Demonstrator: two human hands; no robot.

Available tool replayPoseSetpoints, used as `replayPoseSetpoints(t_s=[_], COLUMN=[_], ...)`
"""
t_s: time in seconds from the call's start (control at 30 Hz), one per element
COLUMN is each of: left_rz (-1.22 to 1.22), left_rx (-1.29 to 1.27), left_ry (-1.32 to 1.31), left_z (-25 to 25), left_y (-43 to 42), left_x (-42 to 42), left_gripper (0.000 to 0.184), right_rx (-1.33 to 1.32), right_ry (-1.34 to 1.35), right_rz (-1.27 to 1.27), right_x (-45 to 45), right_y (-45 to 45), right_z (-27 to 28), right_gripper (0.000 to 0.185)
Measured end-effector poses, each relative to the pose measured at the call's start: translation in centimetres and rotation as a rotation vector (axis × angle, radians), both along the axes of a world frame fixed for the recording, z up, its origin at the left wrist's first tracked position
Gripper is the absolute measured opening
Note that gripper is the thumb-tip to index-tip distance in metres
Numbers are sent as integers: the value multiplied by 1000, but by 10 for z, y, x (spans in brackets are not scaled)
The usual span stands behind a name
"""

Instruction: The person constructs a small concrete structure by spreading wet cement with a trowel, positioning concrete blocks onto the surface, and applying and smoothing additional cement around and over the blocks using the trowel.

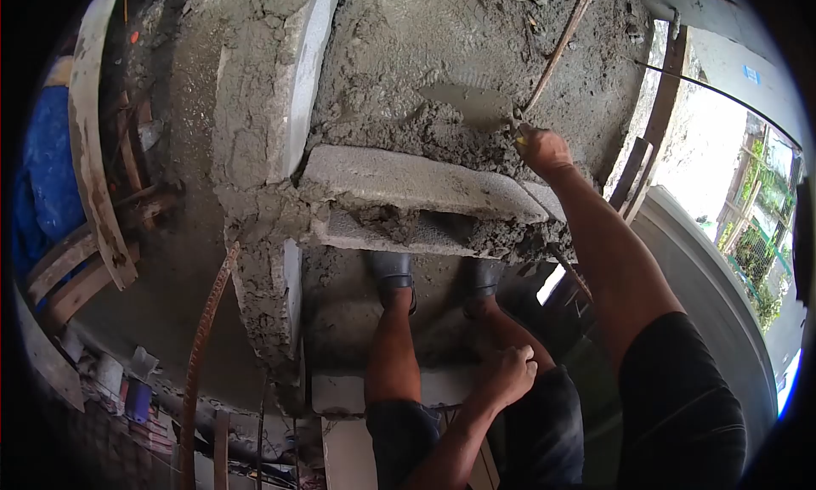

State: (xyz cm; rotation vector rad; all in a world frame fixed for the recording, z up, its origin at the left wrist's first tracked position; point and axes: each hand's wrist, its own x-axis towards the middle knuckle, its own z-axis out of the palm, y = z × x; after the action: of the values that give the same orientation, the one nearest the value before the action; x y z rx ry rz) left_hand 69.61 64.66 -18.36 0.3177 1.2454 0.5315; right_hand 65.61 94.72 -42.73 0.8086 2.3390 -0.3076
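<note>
My right hand (546,152) is closed around a trowel handle at the edge of the wet mortar (450,129), beyond the hollow concrete block. The trowel's yellowish handle end shows by my fingers, while its blade is hard to make out in the mortar. The grey hollow block (416,180) lies across the middle, with mortar in and around its openings. My left hand (510,375) hangs over my knee with its fingers curled in, away from the block; nothing shows in it.
A mortar-covered block wall (255,107) runs along the left. Rusty rebar rises at lower left (204,345) and upper right (565,44). Wooden boards (93,141) and a blue tarp (51,167) are at far left. My feet stand below the block.
</note>
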Motion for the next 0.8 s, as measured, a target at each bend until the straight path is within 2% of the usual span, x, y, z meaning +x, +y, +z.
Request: replayPoseSetpoints(t_s=[0.07, 0.3, 0.4, 0.47, 0.67, 0.8], left_rz=[9, 45, 44, 49, 44, 36], left_rx=[-1, -12, -8, -2, -3, -12], left_ry=[0, -9, -1, 6, 39, 58], left_z=[0, 0, 0, 0, -2, -6], left_y=[1, 4, 4, 4, 4, 0], left_x=[-7, -19, -20, -19, -13, -4], left_gripper=[31, 30, 30, 29, 27, 28], right_rx=[-42, -138, -161, -240, -386, -470], right_ry=[-81, -43, -120, -235, -120, -200], right_rz=[46, 121, 125, 88, 153, 216], right_x=[0, -23, -33, -39, -31, -49], right_y=[-3, -9, -12, -12, 3, -1], right_z=[-3, -2, 10, 21, 25, 76], right_gripper=[34, 30, 30, 38, 41, 42])
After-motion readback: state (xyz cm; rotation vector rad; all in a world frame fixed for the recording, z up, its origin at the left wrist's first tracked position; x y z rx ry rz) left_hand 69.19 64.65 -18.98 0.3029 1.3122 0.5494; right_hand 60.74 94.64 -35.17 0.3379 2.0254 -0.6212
